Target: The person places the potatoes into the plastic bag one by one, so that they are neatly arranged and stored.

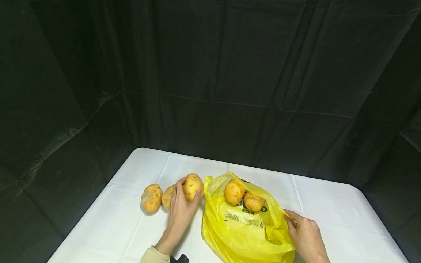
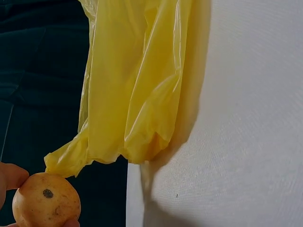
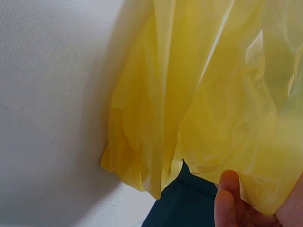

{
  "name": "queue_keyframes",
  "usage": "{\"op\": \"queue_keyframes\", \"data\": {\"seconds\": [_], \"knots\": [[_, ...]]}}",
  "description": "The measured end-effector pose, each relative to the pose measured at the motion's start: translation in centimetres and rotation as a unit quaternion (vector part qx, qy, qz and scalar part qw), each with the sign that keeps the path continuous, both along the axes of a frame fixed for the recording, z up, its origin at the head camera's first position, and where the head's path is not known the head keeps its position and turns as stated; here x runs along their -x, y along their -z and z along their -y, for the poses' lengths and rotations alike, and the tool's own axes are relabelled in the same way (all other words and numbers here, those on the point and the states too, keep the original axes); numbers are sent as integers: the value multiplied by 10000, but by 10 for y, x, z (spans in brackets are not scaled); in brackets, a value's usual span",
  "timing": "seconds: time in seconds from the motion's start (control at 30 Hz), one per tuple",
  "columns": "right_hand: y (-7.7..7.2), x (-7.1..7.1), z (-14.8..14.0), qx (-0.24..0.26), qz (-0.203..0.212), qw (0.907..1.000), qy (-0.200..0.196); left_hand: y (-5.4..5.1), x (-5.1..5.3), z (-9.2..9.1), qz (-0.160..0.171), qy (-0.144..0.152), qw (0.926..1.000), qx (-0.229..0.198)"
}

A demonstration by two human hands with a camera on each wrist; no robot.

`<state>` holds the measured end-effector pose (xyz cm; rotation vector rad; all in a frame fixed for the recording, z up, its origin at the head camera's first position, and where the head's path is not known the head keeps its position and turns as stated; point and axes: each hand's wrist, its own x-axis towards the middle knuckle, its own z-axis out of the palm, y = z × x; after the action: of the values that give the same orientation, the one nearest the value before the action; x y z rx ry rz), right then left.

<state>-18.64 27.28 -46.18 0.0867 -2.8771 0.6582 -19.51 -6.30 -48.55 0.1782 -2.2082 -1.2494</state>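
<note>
In the head view my left hand (image 1: 182, 210) grips a potato (image 1: 192, 187) just left of the mouth of a yellow plastic bag (image 1: 243, 233). The left wrist view shows that potato (image 2: 46, 201) between thumb and fingers, close to the bag's edge (image 2: 66, 158). My right hand (image 1: 306, 233) pinches the bag's right rim, its fingers (image 3: 229, 198) on the plastic in the right wrist view. Inside the open bag lie two potatoes, one rounder (image 1: 234, 191) and one beside it (image 1: 254, 201). Dark print shows on the bag's inner side.
Two more potatoes are on the white-covered table (image 1: 131, 219): one at the far left (image 1: 151, 198), and another (image 1: 167, 197) partly hidden behind my left hand. Black cloth (image 1: 230, 73) hangs around the table's back and sides.
</note>
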Motion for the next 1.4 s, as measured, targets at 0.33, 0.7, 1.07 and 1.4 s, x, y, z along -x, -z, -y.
{"op": "queue_keyframes", "data": {"seconds": [0.33,0.7,1.07,1.4], "knots": [[1,1,-2,-21,-97,10000,7,-7,-1,0,-111,31,9999,13],[1,1,-3,-41,-169,9998,-115,-27,-12,-13,-125,711,9972,-209],[1,1,-2,-21,-95,9999,-72,-26,-17,-35,120,1955,9789,-585],[-2,0,-3,-43,-161,9997,-152,-12,-20,-56,531,2511,9649,-562]]}}
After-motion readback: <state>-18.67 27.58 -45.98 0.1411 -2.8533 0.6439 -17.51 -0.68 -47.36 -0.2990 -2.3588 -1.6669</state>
